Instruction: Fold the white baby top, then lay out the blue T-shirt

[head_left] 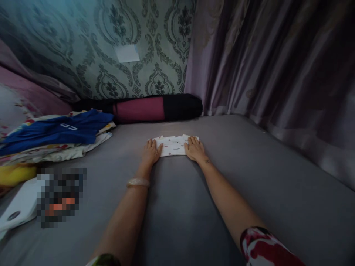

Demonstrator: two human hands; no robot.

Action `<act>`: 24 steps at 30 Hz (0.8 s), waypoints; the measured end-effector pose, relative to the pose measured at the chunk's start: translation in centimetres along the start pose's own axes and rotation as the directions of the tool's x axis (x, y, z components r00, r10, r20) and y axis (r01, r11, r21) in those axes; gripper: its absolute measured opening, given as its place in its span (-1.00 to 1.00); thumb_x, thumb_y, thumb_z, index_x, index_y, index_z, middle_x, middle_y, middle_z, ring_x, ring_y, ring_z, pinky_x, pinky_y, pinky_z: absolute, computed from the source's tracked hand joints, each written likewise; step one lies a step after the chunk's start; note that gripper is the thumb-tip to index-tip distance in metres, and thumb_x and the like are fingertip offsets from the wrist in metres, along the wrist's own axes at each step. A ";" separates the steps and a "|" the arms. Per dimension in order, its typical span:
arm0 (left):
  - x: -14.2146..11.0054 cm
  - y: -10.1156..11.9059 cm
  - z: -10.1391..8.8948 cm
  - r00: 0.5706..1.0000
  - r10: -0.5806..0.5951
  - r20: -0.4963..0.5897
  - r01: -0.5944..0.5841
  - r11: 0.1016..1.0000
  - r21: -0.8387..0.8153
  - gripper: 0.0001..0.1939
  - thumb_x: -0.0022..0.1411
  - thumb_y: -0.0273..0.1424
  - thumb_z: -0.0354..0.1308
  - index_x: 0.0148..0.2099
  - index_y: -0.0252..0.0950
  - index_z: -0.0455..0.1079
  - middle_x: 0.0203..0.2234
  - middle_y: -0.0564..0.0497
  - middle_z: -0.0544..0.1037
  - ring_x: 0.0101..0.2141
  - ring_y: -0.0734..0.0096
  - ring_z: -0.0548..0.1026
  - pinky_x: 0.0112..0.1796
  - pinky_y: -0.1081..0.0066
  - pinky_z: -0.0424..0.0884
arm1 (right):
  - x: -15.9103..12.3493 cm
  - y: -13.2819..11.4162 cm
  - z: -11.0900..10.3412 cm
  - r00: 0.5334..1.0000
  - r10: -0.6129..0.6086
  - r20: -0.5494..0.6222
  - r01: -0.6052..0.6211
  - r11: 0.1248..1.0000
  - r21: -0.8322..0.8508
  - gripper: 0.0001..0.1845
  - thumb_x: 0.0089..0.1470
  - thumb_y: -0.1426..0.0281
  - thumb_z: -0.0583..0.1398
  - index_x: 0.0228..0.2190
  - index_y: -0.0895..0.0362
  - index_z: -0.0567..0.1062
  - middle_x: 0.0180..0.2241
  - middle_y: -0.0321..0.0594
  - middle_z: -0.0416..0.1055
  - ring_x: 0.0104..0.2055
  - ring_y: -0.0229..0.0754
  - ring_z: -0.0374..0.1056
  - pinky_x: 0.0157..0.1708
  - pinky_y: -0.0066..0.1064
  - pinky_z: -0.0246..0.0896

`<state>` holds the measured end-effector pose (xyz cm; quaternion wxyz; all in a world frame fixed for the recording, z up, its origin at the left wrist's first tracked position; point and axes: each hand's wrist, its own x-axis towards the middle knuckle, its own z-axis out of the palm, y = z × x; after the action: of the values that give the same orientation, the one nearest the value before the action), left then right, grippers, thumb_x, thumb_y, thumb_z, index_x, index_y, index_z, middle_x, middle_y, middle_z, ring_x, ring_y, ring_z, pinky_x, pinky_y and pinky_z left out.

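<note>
A small white cloth with a tiny printed pattern [173,146] lies folded flat on the grey bed sheet [177,207]. It looks like a garment, but its kind does not show clearly. My left hand [152,151] rests flat over its left end, fingers stretched forward. Over the right end lies my right hand [194,148], also flat with the fingers extended. Both palms hide the two ends of the cloth; its middle and uneven far edge are visible between them.
At the left lies a stack of clothes with a blue garment [61,129] on top. Nearer are a yellow item [18,174], a white flat object [23,201] and a blurred-out patch. A black and dark pink roll [138,109] lies along the wall. Curtains [266,55] hang on the right.
</note>
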<state>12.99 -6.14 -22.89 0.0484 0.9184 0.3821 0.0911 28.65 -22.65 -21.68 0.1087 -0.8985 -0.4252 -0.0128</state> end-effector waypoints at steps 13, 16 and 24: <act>-0.6 -1.6 -0.7 0.998 -0.058 0.014 0.058 0.998 0.012 -0.35 0.37 -0.12 -0.31 0.32 -0.44 0.06 0.26 -0.29 0.18 0.25 0.01 0.12 0.18 0.09 0.07 | -0.2 1.8 -0.3 0.991 0.132 -0.026 -0.133 0.991 -0.020 -0.35 0.27 0.27 -0.16 0.26 0.41 0.08 0.29 0.05 0.03 0.29 0.03 -0.05 0.23 -0.13 -0.18; -0.6 -2.1 -1.0 0.996 -0.083 0.015 0.083 0.997 0.004 -0.39 0.38 -0.13 -0.31 0.31 -0.35 0.10 0.24 -0.28 0.22 0.23 0.02 0.16 0.17 0.06 0.09 | -0.1 2.1 -0.2 0.988 0.155 -0.015 -0.156 0.988 -0.020 -0.35 0.27 0.27 -0.15 0.25 0.41 0.09 0.28 0.07 0.05 0.29 0.03 -0.05 0.22 -0.11 -0.18; -0.5 -2.0 -1.6 0.979 -0.136 -0.150 0.133 0.991 -0.031 -0.43 0.39 -0.18 -0.32 0.23 -0.38 0.23 0.17 -0.30 0.32 0.20 -0.01 0.21 0.14 -0.06 0.11 | -0.5 0.8 -1.0 0.981 0.144 -0.132 -0.148 0.989 -0.018 -0.35 0.29 0.20 -0.17 0.20 0.41 0.20 0.24 0.15 0.11 0.28 0.12 -0.03 0.22 -0.04 -0.25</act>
<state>10.92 -5.07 -21.69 0.0349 0.8803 0.4448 0.1613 29.03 -23.78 -20.92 0.1245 -0.9259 -0.3499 -0.0691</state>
